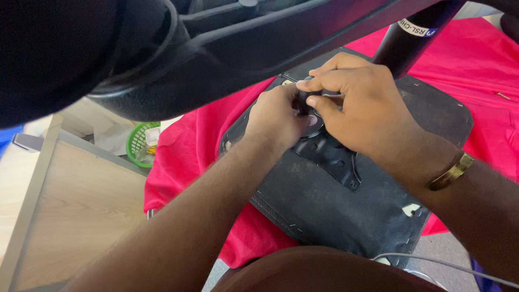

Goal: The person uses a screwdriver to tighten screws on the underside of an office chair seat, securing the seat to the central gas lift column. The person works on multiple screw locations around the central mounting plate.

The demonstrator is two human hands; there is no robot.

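Red cloth under seat base, wood desk nearby.

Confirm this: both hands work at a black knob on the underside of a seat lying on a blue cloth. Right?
Not quite. In the head view the cloth is red, not blue. The rest holds: left hand and right hand work at the black knob on the seat underside.

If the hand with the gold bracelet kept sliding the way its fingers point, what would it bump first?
Probably the left hand: the right hand points leftward across the small black part both hands pinch. Depth is unclear.
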